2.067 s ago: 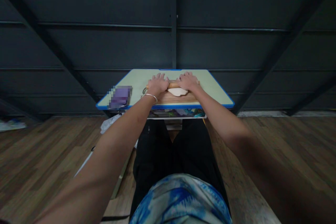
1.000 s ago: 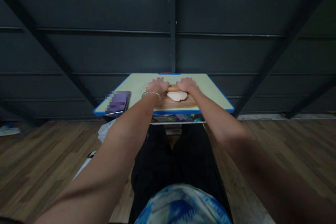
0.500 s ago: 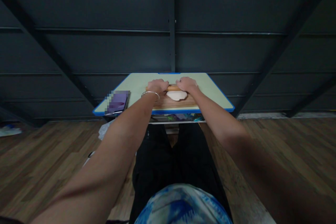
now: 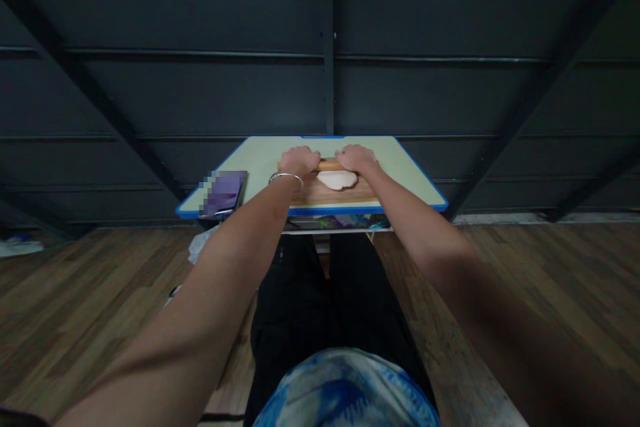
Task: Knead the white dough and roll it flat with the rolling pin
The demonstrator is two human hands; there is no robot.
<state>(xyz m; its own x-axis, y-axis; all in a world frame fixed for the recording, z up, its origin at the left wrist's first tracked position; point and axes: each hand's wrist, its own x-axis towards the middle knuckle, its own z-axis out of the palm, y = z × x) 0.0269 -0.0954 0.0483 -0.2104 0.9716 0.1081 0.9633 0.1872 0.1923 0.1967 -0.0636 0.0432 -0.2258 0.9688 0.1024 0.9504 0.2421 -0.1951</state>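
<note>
A wooden rolling pin [image 4: 329, 165] lies crosswise over the far edge of a flattened white piece of dough [image 4: 337, 179]. My left hand [image 4: 299, 159] is closed round the pin's left part, a silver bangle at the wrist. On its right part my right hand [image 4: 357, 157] is closed as well. Only the pin's middle and a bit of its left end show between and beside the hands. Under the dough is a brown wooden board [image 4: 333, 197], partly covered by my forearms. The dough's near edge is rounded and uneven.
The board rests on a small pale-green table [image 4: 405, 180] with a blue rim. A tablet or phone [image 4: 223, 193], partly blurred out, stands at the table's left. Beneath the tabletop is a shelf with colourful items [image 4: 345, 221]. A dark panelled wall [image 4: 240, 100] rises behind.
Both hands stay closed on the rolling pin, which keeps nearly the same place at the dough's far edge. The view has shifted very slightly.
</note>
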